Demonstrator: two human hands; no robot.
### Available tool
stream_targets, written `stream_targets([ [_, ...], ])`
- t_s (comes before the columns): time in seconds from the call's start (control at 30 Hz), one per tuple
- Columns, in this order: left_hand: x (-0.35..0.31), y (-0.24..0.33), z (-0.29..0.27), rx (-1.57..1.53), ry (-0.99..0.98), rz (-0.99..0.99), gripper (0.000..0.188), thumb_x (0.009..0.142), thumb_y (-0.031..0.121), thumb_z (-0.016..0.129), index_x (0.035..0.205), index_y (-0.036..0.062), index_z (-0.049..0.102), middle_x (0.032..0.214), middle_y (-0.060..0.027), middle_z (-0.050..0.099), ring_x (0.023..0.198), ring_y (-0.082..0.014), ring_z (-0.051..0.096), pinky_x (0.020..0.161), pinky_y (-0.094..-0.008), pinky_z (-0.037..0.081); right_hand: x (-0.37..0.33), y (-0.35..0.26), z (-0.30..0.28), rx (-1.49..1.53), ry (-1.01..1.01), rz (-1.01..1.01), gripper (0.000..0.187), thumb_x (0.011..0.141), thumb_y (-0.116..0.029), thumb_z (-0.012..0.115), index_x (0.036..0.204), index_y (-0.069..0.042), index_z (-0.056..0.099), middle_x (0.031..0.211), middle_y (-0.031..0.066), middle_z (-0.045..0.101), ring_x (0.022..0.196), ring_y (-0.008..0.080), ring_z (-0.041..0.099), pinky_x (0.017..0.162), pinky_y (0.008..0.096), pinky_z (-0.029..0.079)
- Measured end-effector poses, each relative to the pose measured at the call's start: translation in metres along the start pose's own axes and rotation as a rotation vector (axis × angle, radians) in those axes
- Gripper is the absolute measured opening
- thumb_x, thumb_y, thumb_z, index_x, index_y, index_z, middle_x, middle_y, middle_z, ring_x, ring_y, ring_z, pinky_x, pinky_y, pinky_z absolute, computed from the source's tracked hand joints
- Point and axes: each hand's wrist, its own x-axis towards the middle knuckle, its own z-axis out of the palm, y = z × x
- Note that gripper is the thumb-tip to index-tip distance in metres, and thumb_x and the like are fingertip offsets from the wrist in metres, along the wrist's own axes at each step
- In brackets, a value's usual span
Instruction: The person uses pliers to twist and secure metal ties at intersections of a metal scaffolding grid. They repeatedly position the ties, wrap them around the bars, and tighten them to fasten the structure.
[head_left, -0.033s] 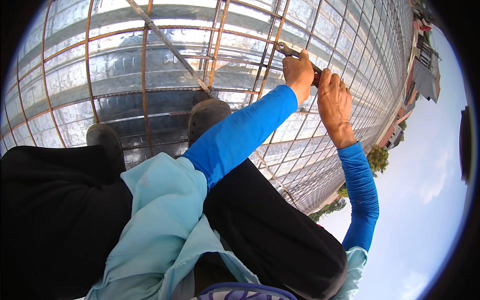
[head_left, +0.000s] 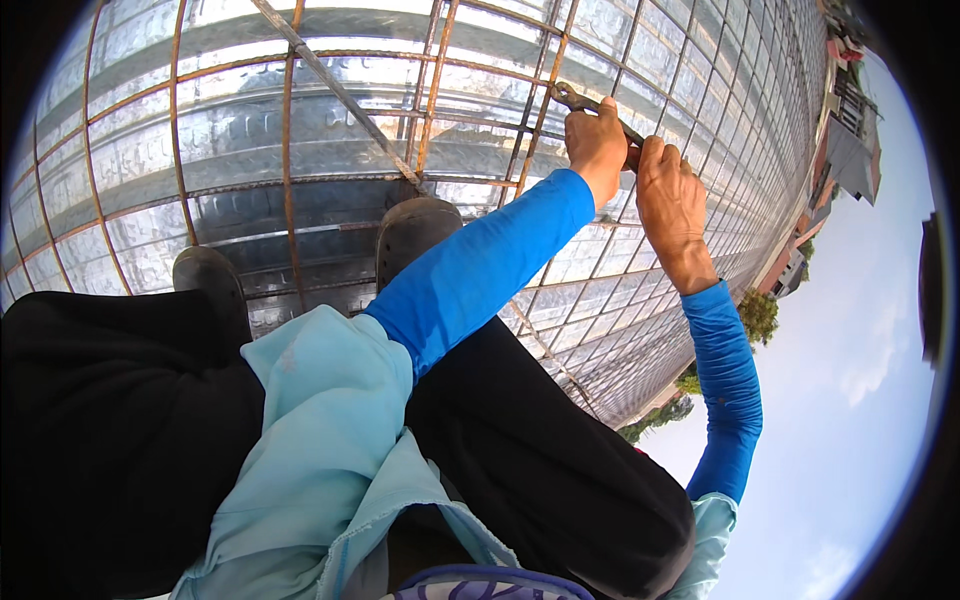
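A pair of dark metal pincers point(head_left: 567, 95) with reddish handle grips is in both my hands, its head at a crossing of rusty rebar. My left hand point(head_left: 597, 147) is closed round the pincers close behind the head. Beside it, my right hand point(head_left: 672, 205) grips the handle end with fingers curled over. Most of the handles is hidden by my fingers. Whether the jaws hold a tie wire is too small to tell. Under both hands runs the rebar mesh point(head_left: 430, 92), raised over shiny ribbed metal decking point(head_left: 240, 125).
My dark shoes point(head_left: 418, 232) rest among the bars near my knees. One thinner bar point(head_left: 345, 100) crosses the mesh diagonally. The mesh stretches away to the right, up to a deck edge with roofs point(head_left: 852, 160), trees point(head_left: 755, 318) and sky beyond.
My right hand and forearm have shifted slightly to the right. My left hand and the pincers' head look the same.
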Motion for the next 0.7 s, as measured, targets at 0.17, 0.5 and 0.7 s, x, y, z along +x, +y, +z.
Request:
stream_targets([
  [0.17, -0.006, 0.005, -0.024, 0.107, 0.094, 0.146, 0.056, 0.099, 0.056, 0.062, 0.102, 0.0001, 0.054, 0.085, -0.0107, 0.059, 0.077, -0.0186, 0.055, 0.068, -0.0393, 0.049, 0.049, 0.034, -0.022, 1.023, -1.005, 0.387, 0.031, 0.103, -0.034, 0.066, 0.095, -0.005, 0.059, 0.058, -0.0066, 0.039, 0.046, 0.0098, 0.043, 0.04, 0.0297, 0.037],
  [0.5, 0.018, -0.007, -0.029, -0.25, -0.176, 0.104, 0.024, 0.107, 0.026, 0.058, 0.104, 0.0031, 0.052, 0.088, -0.0129, 0.065, 0.076, -0.0255, 0.069, 0.061, -0.0366, 0.055, 0.024, 0.024, -0.009, 1.435, -0.945, 0.473, 0.041, 0.093, -0.037, 0.078, 0.102, 0.0, 0.063, 0.058, 0.0008, 0.056, 0.041, 0.0127, 0.055, 0.039, 0.0276, 0.045],
  [0.7, 0.018, 0.002, -0.015, -0.195, -0.045, 0.086, 0.028, 0.107, 0.026, 0.058, 0.094, 0.0017, 0.054, 0.075, -0.0091, 0.06, 0.06, -0.0187, 0.061, 0.051, -0.0334, 0.051, 0.0, -0.016, -0.021, 0.206, -0.349, 0.154, 0.052, 0.085, -0.005, 0.073, 0.129, -0.002, 0.045, 0.099, 0.0156, 0.064, 0.081, 0.0324, 0.073, 0.066, 0.0446, 0.06],
])
